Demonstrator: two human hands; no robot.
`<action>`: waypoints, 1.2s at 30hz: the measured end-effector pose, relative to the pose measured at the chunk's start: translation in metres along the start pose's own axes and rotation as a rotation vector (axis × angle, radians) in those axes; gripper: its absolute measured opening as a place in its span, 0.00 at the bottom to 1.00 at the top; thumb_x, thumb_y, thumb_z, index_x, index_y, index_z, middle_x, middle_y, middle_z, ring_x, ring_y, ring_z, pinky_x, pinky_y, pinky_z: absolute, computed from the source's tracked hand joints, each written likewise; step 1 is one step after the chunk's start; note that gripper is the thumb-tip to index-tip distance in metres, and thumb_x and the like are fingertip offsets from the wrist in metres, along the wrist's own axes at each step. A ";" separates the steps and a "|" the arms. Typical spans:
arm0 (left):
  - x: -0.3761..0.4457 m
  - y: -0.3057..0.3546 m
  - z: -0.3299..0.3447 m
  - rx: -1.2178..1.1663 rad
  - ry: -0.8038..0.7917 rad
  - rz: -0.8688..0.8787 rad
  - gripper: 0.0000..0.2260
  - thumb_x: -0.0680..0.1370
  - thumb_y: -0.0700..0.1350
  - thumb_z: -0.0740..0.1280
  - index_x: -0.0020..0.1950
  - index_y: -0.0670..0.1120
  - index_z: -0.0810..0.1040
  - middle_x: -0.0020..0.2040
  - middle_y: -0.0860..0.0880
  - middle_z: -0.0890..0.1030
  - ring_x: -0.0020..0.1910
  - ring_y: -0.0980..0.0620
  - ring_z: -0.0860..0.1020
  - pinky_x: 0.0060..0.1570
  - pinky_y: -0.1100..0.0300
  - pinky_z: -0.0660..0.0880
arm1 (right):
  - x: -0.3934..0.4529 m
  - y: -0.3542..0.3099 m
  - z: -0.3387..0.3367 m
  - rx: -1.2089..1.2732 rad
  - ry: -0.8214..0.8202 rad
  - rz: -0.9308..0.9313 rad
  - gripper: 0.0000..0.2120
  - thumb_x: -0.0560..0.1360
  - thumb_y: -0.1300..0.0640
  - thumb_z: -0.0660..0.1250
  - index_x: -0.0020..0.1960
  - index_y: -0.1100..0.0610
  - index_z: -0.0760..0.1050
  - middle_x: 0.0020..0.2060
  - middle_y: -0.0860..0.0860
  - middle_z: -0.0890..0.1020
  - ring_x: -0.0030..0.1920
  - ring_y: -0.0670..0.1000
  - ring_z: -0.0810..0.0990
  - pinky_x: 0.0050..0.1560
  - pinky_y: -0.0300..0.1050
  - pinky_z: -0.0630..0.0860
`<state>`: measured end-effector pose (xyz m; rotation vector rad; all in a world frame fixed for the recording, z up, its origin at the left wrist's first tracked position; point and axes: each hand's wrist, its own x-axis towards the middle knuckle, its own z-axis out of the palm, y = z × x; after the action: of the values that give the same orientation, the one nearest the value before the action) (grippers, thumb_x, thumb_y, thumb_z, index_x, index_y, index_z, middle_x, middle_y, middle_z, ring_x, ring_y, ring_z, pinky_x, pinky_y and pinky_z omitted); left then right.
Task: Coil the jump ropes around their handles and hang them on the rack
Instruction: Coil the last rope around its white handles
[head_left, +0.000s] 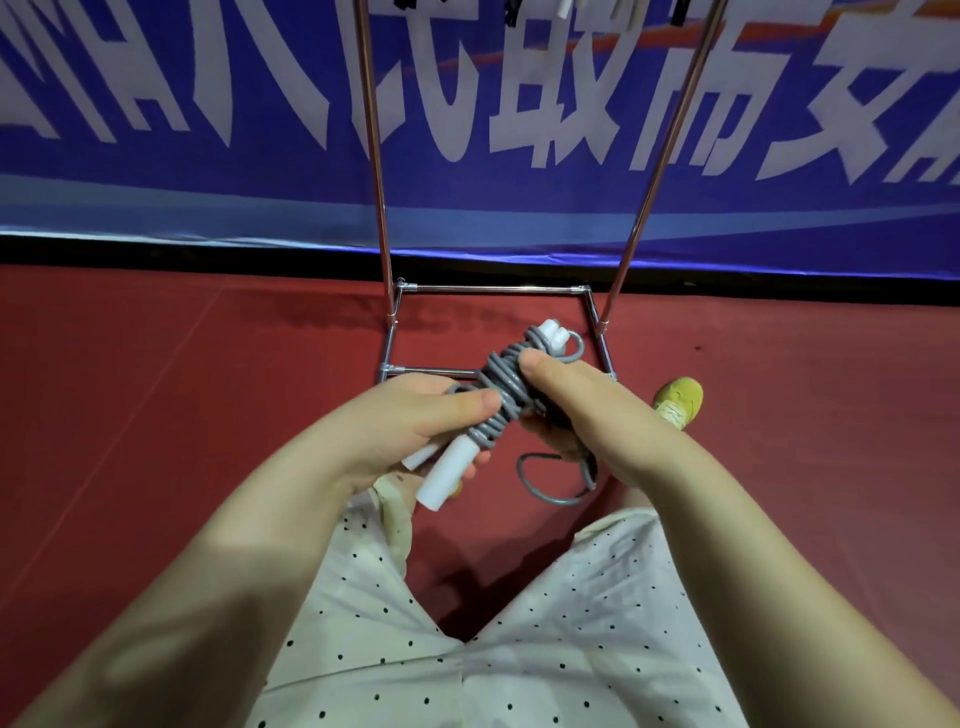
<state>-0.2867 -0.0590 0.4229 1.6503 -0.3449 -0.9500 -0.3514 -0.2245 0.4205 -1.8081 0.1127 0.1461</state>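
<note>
Head view: left hand (415, 421) grips the white handles (441, 473), right hand (561, 395) clenches the grey rope (501, 387) coiled round them, above the rack (498, 289) base; risk: loose tail loop (545, 480) unsecured, coil may unwind if either grip eases.

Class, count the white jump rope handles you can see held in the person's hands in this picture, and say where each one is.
2. One white handle sits nearer the camera in the left hand; the other handle lies beside it, mostly hidden. Their far ends poke out past the grey rope coil by the right hand.
</note>
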 end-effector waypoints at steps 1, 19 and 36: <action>0.001 0.001 -0.001 0.064 0.026 0.016 0.16 0.63 0.55 0.72 0.38 0.43 0.77 0.31 0.45 0.79 0.33 0.46 0.76 0.35 0.56 0.76 | 0.000 0.000 -0.003 -0.025 -0.005 0.021 0.19 0.80 0.44 0.55 0.40 0.57 0.68 0.27 0.51 0.64 0.24 0.45 0.59 0.28 0.41 0.57; -0.007 0.009 -0.013 -0.168 -0.314 -0.080 0.34 0.67 0.69 0.60 0.54 0.39 0.73 0.28 0.42 0.74 0.25 0.47 0.72 0.27 0.60 0.72 | -0.004 -0.007 0.003 -0.050 -0.041 -0.218 0.18 0.75 0.43 0.58 0.27 0.44 0.72 0.21 0.40 0.66 0.22 0.40 0.64 0.27 0.30 0.61; -0.015 0.009 -0.003 -0.058 -0.010 0.045 0.22 0.67 0.58 0.65 0.52 0.44 0.80 0.38 0.44 0.82 0.34 0.48 0.74 0.32 0.59 0.65 | 0.002 -0.010 0.000 -0.267 0.092 -0.091 0.28 0.69 0.27 0.58 0.27 0.50 0.65 0.24 0.44 0.63 0.26 0.44 0.60 0.31 0.43 0.59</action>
<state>-0.2916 -0.0495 0.4378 1.5787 -0.3570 -0.9268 -0.3480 -0.2223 0.4302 -2.0829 0.0786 0.0128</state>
